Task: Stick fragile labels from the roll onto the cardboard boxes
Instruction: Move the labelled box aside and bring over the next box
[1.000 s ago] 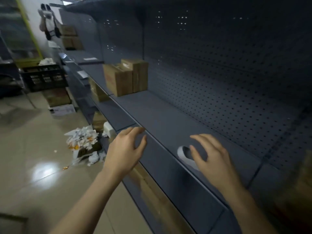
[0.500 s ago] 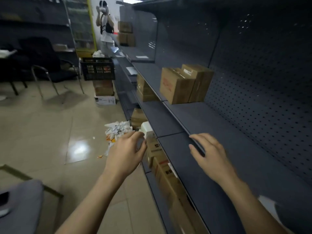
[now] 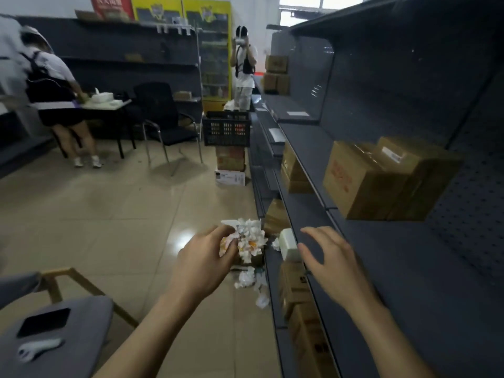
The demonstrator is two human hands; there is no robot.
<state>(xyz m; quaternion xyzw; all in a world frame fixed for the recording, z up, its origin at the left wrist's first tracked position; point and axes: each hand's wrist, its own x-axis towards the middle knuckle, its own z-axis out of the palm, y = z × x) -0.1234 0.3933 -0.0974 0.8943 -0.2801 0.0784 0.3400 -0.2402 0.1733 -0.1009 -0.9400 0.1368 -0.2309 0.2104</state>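
Both forearms reach forward, bare, wrists level, palms down.

Left hand (image 3: 203, 257): held in the air over the floor (image 3: 109, 214), beside the shelving. Its fingers (image 3: 218, 236) are loosely curled, thumb close under the index. Nothing plainly held. A heap of crumpled paper (image 3: 251, 238) lies on the floor beyond the fingertips and overlaps them in this view. Contact cannot be told.

Right hand (image 3: 334, 268): held above the front edge of the grey shelf (image 3: 409, 268). Its fingers (image 3: 316, 233) are spread and bent, relaxed, and grip nothing. Whether they touch the shelf cannot be told.

Cardboard boxes (image 3: 351, 181): two sit side by side on that same shelf, well beyond the right fingers and to their right, against the perforated back panel. The nearer one bears red print on its front face; the further one (image 3: 420, 173) has a pale label on top. Blurred.

A white block (image 3: 287, 241) sits just left of the right fingers, on a lower shelf level. More brown boxes (image 3: 293, 287) stand below the right fingers on the lower tier.

Well left of and nearer than the left fingers is a grey seat (image 3: 81, 336) with a black phone (image 3: 43, 321) and a small white tool (image 3: 38, 350) on it.

Far beyond both hands is a black crate (image 3: 226, 129) stacked on cartons. Two people stand in the room.
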